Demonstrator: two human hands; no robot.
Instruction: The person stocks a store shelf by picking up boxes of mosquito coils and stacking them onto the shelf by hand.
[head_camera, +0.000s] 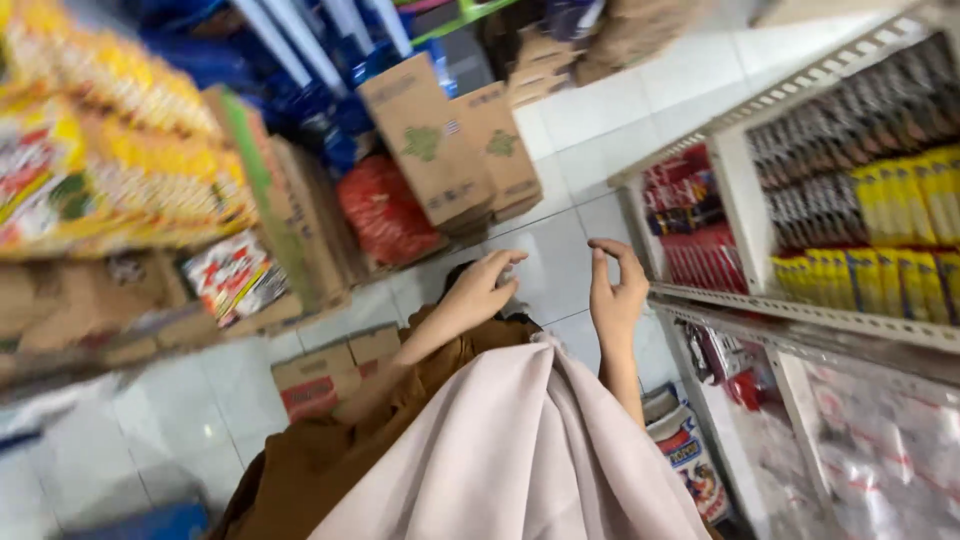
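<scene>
Hands raised over our white floor (570, 130) | left hand (482, 287) loosely curled, empty | right hand (617, 290) open, empty, near metal shelf (800, 312) of yellow packets (900, 200) | cardboard boxes (450, 140) ahead.

Floor (580, 130): glossy white tile. Shelf rack (800, 312): white-painted perforated metal. Cartons (430, 140): matt brown cardboard. Sachet strips (880, 205): shiny plastic foil, yellow and dark. Sleeve (330, 450): matt brown cloth. Shawl (520, 450): smooth pale pink cloth.
</scene>
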